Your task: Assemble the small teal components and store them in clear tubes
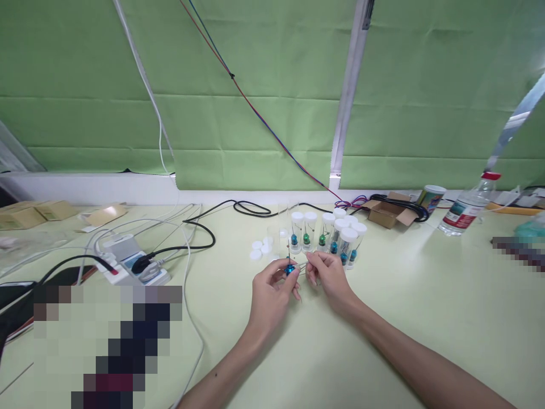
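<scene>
My left hand (pixel 275 289) pinches a small shiny blue piece (pixel 289 269) with a thin dark stem rising from it. My right hand (pixel 328 278) is close beside it, its fingertips closed on thin wire-like strands (pixel 302 265) that reach toward the blue piece. Whether the strands are fixed to that piece I cannot make out. Just behind my hands stand several clear tubes (pixel 326 227) with white caps, holding blue or green pieces with thin stems. Loose white caps (pixel 257 250) lie to the left of the tubes, near an uncapped clear tube (pixel 285 243).
A power strip (pixel 140 264) with plugs and cables lies at left. A black cable (pixel 251 210) loops along the back. An open cardboard box (pixel 389 211), a printed can (pixel 431 197) and a water bottle (pixel 466 207) stand at back right. Green blinds (pixel 255 125) hang behind the table.
</scene>
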`<action>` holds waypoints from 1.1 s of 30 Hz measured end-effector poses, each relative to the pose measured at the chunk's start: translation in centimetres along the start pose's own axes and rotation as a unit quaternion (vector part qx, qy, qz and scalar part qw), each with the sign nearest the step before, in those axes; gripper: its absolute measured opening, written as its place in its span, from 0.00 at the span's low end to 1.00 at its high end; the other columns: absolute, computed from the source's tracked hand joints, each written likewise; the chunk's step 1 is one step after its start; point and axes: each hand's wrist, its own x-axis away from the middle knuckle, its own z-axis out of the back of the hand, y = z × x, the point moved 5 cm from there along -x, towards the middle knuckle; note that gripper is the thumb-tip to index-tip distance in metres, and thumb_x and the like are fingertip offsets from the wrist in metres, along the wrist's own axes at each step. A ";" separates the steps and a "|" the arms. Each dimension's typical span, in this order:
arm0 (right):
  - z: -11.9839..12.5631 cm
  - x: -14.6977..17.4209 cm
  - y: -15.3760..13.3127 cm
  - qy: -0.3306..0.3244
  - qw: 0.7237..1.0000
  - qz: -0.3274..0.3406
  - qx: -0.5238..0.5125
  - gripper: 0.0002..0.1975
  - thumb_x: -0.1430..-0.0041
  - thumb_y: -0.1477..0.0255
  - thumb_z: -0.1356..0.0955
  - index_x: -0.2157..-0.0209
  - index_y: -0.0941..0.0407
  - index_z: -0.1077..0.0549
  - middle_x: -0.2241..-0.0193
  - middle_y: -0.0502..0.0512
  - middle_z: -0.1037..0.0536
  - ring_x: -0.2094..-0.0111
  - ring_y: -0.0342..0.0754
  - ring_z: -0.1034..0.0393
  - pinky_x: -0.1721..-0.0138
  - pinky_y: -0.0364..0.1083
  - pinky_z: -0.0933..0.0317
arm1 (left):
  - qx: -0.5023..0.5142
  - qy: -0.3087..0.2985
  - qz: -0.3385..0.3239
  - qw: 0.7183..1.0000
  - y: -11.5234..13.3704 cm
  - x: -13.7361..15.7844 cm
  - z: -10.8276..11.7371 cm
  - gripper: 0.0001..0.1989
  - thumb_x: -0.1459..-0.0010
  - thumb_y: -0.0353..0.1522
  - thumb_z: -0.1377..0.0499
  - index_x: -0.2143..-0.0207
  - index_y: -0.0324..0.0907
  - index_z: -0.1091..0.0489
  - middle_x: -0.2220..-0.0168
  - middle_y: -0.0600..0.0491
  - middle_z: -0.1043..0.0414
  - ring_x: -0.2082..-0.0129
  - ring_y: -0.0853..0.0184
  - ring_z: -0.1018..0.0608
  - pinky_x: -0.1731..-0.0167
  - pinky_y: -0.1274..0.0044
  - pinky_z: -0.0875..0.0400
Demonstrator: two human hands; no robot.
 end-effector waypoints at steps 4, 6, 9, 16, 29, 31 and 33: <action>-0.2 0.0 -0.2 -0.003 1.000 0.008 -0.007 0.21 0.42 0.59 0.32 0.82 0.58 0.32 0.90 0.45 0.35 0.88 0.37 0.44 0.85 0.38 0.49 | 0.001 0.006 0.000 1.000 0.0 -0.1 0.1 0.11 0.48 0.37 0.36 0.65 0.39 0.27 0.72 0.53 0.29 0.81 0.71 0.28 0.80 0.76 0.27; -0.3 0.1 -0.3 -0.003 1.000 0.011 -0.007 0.21 0.42 0.57 0.32 0.81 0.58 0.32 0.90 0.45 0.35 0.88 0.37 0.44 0.85 0.38 0.48 | 0.002 0.010 -0.004 1.000 -0.1 -0.3 0.2 0.12 0.49 0.37 0.36 0.65 0.39 0.27 0.73 0.54 0.29 0.81 0.71 0.28 0.80 0.76 0.27; -0.5 0.1 -0.6 -0.004 1.000 0.020 -0.011 0.21 0.42 0.55 0.32 0.78 0.57 0.32 0.88 0.44 0.35 0.88 0.37 0.44 0.86 0.38 0.49 | 0.011 0.011 -0.001 1.000 -0.3 -0.5 0.4 0.11 0.48 0.37 0.36 0.66 0.39 0.27 0.77 0.56 0.31 0.81 0.70 0.28 0.78 0.77 0.28; -0.6 0.3 -1.2 -0.009 0.998 0.055 0.001 0.17 0.43 0.57 0.31 0.61 0.55 0.30 0.79 0.45 0.30 0.86 0.38 0.41 0.86 0.39 0.48 | 0.054 0.033 0.027 0.998 -0.6 -0.5 0.8 0.13 0.50 0.39 0.35 0.65 0.40 0.27 0.74 0.56 0.30 0.80 0.71 0.27 0.78 0.77 0.29; -0.5 0.2 -1.5 -0.009 0.996 0.082 0.025 0.13 0.44 0.61 0.30 0.63 0.56 0.26 0.77 0.47 0.30 0.85 0.37 0.41 0.84 0.40 0.48 | 0.054 0.020 0.024 0.998 -0.5 -0.4 0.6 0.12 0.46 0.39 0.37 0.65 0.40 0.28 0.70 0.55 0.31 0.81 0.74 0.28 0.77 0.78 0.29; -0.5 0.3 -1.5 -0.005 0.997 0.078 0.024 0.14 0.44 0.60 0.29 0.64 0.56 0.26 0.77 0.47 0.31 0.85 0.37 0.42 0.84 0.40 0.49 | 0.053 0.021 0.025 0.998 -0.5 -0.4 0.6 0.12 0.47 0.39 0.36 0.65 0.40 0.28 0.70 0.55 0.31 0.81 0.73 0.28 0.77 0.78 0.29; -0.4 0.3 -1.4 0.000 0.997 0.075 0.025 0.14 0.45 0.60 0.29 0.66 0.57 0.27 0.77 0.47 0.31 0.85 0.37 0.42 0.85 0.40 0.49 | 0.053 0.023 0.028 0.998 -0.5 -0.3 0.7 0.13 0.47 0.39 0.36 0.65 0.40 0.28 0.71 0.55 0.31 0.81 0.73 0.28 0.78 0.77 0.29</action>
